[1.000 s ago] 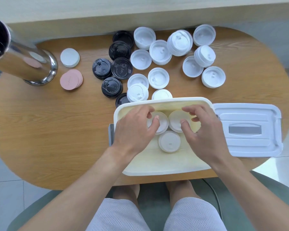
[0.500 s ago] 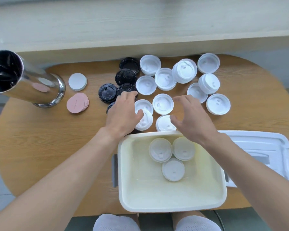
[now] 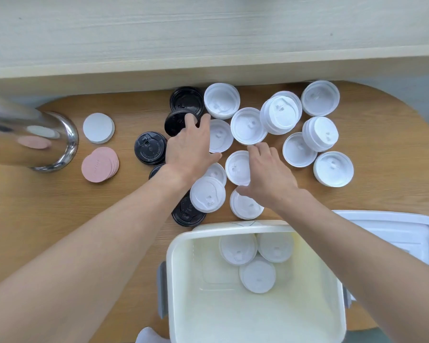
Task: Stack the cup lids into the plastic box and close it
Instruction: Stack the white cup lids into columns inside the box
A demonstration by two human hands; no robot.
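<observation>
The cream plastic box (image 3: 221,315) stands open at the table's near edge, with three white lids (image 3: 258,274) flat on its bottom. Its white cover (image 3: 406,231) lies to the right. Several white cup lids (image 3: 249,126) and black cup lids (image 3: 149,148) are scattered beyond the box. My left hand (image 3: 191,147) reaches over them, fingertips touching a tilted black lid (image 3: 176,125). My right hand (image 3: 270,177) is spread over a white lid (image 3: 237,167), its thumb on another white lid (image 3: 245,206). Neither hand holds a lid.
A shiny steel cylinder (image 3: 35,139) lies on its side at the far left. Beside it are a white disc (image 3: 98,128) and a stack of pink discs (image 3: 99,164). A pale wooden ledge (image 3: 208,58) runs behind the table.
Both hands left the box and moved forward over the loose lids. The left hand went farther, up to the black lids. The view tilted so the box now sits lower.
</observation>
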